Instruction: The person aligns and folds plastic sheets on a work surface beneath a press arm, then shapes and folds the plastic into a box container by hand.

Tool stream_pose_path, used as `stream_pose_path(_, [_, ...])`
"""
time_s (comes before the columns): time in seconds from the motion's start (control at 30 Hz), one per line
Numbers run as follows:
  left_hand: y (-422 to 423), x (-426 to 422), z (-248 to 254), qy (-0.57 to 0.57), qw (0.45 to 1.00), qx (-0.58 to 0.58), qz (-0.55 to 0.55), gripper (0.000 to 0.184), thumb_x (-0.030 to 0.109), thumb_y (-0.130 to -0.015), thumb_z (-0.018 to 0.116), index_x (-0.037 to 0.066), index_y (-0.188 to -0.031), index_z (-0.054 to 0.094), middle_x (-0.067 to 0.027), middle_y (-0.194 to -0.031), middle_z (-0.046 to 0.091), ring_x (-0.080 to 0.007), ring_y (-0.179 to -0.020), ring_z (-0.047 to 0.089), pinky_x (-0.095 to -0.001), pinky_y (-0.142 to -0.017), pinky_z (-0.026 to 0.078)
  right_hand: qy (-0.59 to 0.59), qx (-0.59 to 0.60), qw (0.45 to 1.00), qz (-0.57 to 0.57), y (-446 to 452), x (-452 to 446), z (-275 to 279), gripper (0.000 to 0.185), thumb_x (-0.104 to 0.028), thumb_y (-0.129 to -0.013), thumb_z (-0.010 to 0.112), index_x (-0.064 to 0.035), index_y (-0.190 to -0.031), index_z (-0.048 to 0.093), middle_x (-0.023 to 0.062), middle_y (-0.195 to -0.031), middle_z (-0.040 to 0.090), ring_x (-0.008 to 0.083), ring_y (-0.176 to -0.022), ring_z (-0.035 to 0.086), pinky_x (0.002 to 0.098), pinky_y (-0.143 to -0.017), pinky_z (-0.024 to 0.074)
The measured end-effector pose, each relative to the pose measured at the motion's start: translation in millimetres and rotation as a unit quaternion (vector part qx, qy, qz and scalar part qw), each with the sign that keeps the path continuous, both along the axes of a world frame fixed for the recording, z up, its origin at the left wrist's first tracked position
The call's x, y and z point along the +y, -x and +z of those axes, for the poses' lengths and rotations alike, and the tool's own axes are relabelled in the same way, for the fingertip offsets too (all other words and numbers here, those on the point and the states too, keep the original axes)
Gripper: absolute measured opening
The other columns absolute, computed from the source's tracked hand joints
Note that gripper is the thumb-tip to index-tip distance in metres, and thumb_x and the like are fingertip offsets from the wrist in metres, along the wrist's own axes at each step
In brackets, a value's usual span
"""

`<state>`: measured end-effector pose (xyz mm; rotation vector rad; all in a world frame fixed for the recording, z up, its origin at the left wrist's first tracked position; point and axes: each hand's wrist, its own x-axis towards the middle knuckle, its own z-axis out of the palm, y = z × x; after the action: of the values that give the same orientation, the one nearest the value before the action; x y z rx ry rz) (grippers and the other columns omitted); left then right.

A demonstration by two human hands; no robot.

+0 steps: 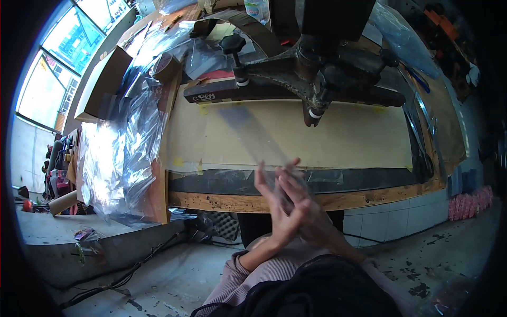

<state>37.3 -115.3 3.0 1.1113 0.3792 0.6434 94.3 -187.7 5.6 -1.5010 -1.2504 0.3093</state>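
Hands come together in front of me, just above the near wooden edge (237, 202) of the bench, the left hand (273, 205) and the right hand (302, 203) close to palm to palm. I see the left fingers pointing up and spread somewhat from the thumb, and the right fingers leaning in toward them. A clear strip (254, 137), blurred, slants from the hands up and to the left over the cream sheet (348, 140); its far end looks bluish. Its near end meets the fingers, but I cannot tell which hand grips it, or how firmly, because everything there is smeared.

Under the strip, I have the cream sheet lying flat, with small yellow tape pieces at its corners, and a dark band (222, 181) running along its near side. Across its far side I make out a black metal bar (290, 95) with white marks near its left end, below a dark cast frame (280, 71) that carries a black knob (232, 45). To the left I see crumpled clear film (119, 164), a roll of brown tape (166, 67) and an open cardboard box (105, 82). On the far right, low down, a pink bundle (470, 203) sits beside the bench.
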Motion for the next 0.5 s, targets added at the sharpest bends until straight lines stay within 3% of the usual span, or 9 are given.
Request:
stream_pose_path(0.07, [1,-6,-6,-0.075,0.997,-0.003,-0.008,0.106,0.025,-0.074,0.067,0.007,-0.143,-0.011,-0.0252,-0.143,0.021,-0.0363,-0.128,0.036,-0.0487,-0.100,0.036,-0.005,0.010,1.000,-0.011,-5,1,0,0.058,-0.006,-0.089,0.055,-0.0065,-0.142,0.032,0.0181,-0.150,0.027,0.0370,-0.135,0.033,0.0462,-0.105,0.0362])
stream_pose_path(0.13, [2,-8,-3,-0.060,0.998,-0.009,-0.015,0.107,0.024,-0.073,0.067,0.004,-0.143,-0.011,-0.0244,-0.145,0.014,-0.0367,-0.129,0.034,-0.0479,-0.102,0.034,-0.023,0.013,1.000,-0.006,-10,4,1,0.057,-0.012,-0.089,0.057,-0.0066,-0.141,0.034,0.0179,-0.150,0.028,0.0357,-0.134,0.035,0.0454,-0.104,0.0370])
stream_pose_path(0.17, [-2,-13,-1,-0.074,0.997,0.002,0.032,0.110,0.038,-0.072,0.071,0.011,-0.146,-0.006,-0.0233,-0.138,0.031,-0.0304,-0.116,0.046,-0.0442,-0.097,0.039,-0.033,0.016,0.999,-0.004,-12,6,1,0.056,-0.014,-0.089,0.058,-0.0066,-0.140,0.035,0.0178,-0.149,0.028,0.0351,-0.134,0.036,0.0450,-0.103,0.0373])
stream_pose_path(0.2, [-2,-13,-3,-0.118,0.992,0.009,0.041,0.112,0.039,-0.072,0.071,0.009,-0.146,-0.007,-0.0235,-0.140,0.028,-0.0321,-0.118,0.044,-0.0453,-0.097,0.038,-0.044,0.018,0.999,-0.002,-13,8,1,0.055,-0.017,-0.089,0.059,-0.0066,-0.139,0.037,0.0178,-0.149,0.029,0.0344,-0.133,0.037,0.0446,-0.103,0.0377])
stream_pose_path(0.27, [-2,-13,-6,-0.206,0.977,0.023,0.057,0.114,0.041,-0.071,0.072,0.006,-0.145,-0.008,-0.0237,-0.143,0.020,-0.0354,-0.123,0.040,-0.0474,-0.097,0.037,-0.073,0.096,0.993,-0.014,-11,13,-10,0.051,-0.010,-0.089,0.057,-0.0050,-0.136,0.039,0.0208,-0.146,0.034,0.0351,-0.132,0.039,0.0435,-0.104,0.0372])
stream_pose_path(0.3, [-3,-12,-3,-0.182,0.982,0.021,0.036,0.117,0.043,-0.071,0.072,0.003,-0.144,-0.010,-0.0244,-0.146,0.007,-0.0398,-0.128,0.035,-0.0506,-0.097,0.037,-0.084,0.116,0.990,-0.007,-11,14,-11,0.050,-0.009,-0.089,0.056,-0.0047,-0.136,0.039,0.0210,-0.145,0.034,0.0349,-0.132,0.039,0.0432,-0.104,0.0372])
stream_pose_path(0.5, [0,-22,-12,-0.179,0.983,0.020,0.037,0.122,0.038,-0.068,0.076,0.003,-0.144,-0.013,-0.0260,-0.145,0.003,-0.0382,-0.130,0.032,-0.0495,-0.101,0.035,-0.119,0.186,0.972,0.086,-26,20,14,0.048,-0.024,-0.094,0.053,-0.0059,-0.136,0.039,0.0159,-0.149,0.031,0.0315,-0.132,0.038,0.0422,-0.102,0.0379])
